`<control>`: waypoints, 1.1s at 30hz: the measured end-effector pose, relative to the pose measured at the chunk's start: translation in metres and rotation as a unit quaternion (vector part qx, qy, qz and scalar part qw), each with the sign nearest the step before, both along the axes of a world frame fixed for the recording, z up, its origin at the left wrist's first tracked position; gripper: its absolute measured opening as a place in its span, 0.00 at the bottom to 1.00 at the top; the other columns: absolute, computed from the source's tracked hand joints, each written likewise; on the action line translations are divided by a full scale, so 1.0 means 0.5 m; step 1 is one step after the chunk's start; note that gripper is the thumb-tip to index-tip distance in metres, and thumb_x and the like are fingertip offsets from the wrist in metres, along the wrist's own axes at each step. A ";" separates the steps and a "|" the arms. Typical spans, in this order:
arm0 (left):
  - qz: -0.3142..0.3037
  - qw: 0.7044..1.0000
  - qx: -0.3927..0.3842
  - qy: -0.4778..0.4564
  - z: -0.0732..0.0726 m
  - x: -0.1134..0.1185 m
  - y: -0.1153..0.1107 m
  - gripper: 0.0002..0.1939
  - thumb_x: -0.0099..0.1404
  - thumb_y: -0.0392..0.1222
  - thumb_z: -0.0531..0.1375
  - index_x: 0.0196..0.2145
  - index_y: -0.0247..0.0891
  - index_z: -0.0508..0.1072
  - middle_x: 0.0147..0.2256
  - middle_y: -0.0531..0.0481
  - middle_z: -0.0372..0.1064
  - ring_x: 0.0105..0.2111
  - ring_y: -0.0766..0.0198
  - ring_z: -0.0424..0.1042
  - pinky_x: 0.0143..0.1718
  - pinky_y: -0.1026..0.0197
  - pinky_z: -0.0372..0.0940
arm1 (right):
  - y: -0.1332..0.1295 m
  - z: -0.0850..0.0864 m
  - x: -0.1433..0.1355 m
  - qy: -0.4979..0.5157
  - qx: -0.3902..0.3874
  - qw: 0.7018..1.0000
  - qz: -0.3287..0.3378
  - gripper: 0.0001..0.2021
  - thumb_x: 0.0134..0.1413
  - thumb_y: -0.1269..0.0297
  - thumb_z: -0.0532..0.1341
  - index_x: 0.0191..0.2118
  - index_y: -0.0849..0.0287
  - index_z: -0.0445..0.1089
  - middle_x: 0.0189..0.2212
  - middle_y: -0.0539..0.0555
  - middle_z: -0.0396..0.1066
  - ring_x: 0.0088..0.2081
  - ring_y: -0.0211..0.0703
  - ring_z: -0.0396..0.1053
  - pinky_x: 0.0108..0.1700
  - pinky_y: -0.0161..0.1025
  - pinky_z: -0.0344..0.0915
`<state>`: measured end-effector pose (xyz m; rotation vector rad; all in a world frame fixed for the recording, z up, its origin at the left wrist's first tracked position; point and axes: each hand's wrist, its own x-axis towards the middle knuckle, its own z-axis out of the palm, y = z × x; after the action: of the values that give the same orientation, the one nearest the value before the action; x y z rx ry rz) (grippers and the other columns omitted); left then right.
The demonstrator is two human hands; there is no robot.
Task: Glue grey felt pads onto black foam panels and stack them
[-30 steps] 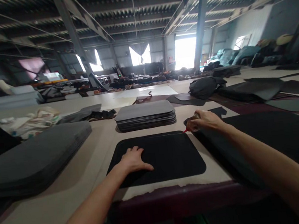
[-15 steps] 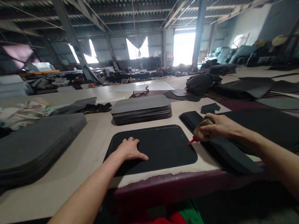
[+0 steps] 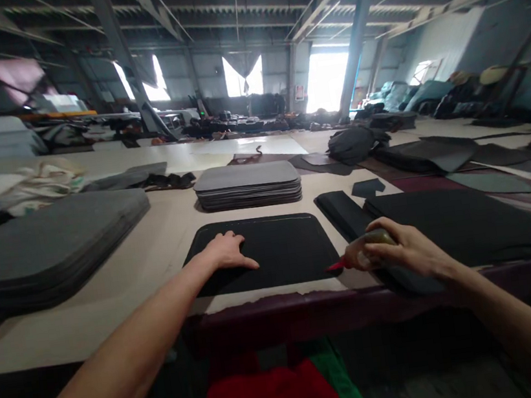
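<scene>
A black sheet with rounded corners [image 3: 286,248] lies flat on the table in front of me, a thin pale line showing along its far edge. My left hand [image 3: 227,252] rests on the sheet's left half, fingers spread and thumb pointing right. In my right hand [image 3: 399,248] is a glue bottle [image 3: 363,251] with a red nozzle, tipped on its side. Its tip touches or hovers just over the sheet's near right corner; I cannot tell which.
Behind the sheet stands a stack of grey rounded panels [image 3: 247,186]. A larger dark grey stack [image 3: 47,247] is at the left. Folded black strips [image 3: 340,212] and big black sheets [image 3: 469,221] lie to the right. The table's near edge has a maroon cover [image 3: 281,317].
My right hand has moved the bottle toward me, from the sheet's right side down to its near right corner. My left hand keeps its place on the sheet. The view has tilted slightly.
</scene>
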<state>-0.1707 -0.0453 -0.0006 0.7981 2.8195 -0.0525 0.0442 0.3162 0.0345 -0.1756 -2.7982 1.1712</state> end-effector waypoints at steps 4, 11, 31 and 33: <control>-0.010 1.000 0.013 -0.014 0.013 -0.027 -0.009 0.47 0.54 0.73 0.55 0.60 0.35 0.68 0.58 0.33 0.65 0.55 0.38 0.67 0.55 0.47 0.62 | -0.043 0.002 -0.046 0.020 0.024 0.998 0.053 0.20 0.53 0.49 0.63 0.46 0.56 0.67 0.31 0.49 0.72 0.33 0.46 0.71 0.32 0.37 0.65; 0.005 0.996 0.067 -0.061 0.047 -0.062 -0.038 0.39 0.64 0.60 0.49 0.65 0.32 0.59 0.61 0.39 0.63 0.58 0.51 0.66 0.59 0.58 0.59 | -0.169 0.005 -0.166 0.043 0.055 0.979 0.191 0.18 0.54 0.50 0.63 0.45 0.57 0.67 0.33 0.49 0.71 0.34 0.43 0.68 0.34 0.37 0.62; 0.030 0.955 0.189 -0.226 0.074 -0.078 -0.075 0.30 0.66 0.55 0.49 0.63 0.46 0.60 0.64 0.46 0.57 0.56 0.45 0.64 0.43 0.51 0.73 | -0.488 -0.049 -0.322 0.154 0.055 0.943 0.289 0.21 0.56 0.61 0.64 0.56 0.55 0.65 0.53 0.56 0.70 0.51 0.52 0.68 0.54 0.44 0.61; 0.041 0.953 0.196 -0.229 0.074 -0.078 -0.076 0.31 0.67 0.61 0.46 0.62 0.46 0.61 0.63 0.45 0.59 0.55 0.45 0.65 0.41 0.51 0.73 | -0.485 -0.055 -0.317 0.162 0.047 0.948 0.270 0.20 0.57 0.60 0.63 0.54 0.55 0.65 0.52 0.57 0.70 0.50 0.51 0.68 0.52 0.44 0.62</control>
<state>-0.2096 -0.0834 0.0364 0.6580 2.4340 0.6390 -0.1143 0.0738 0.0070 0.7645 -2.6577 1.0231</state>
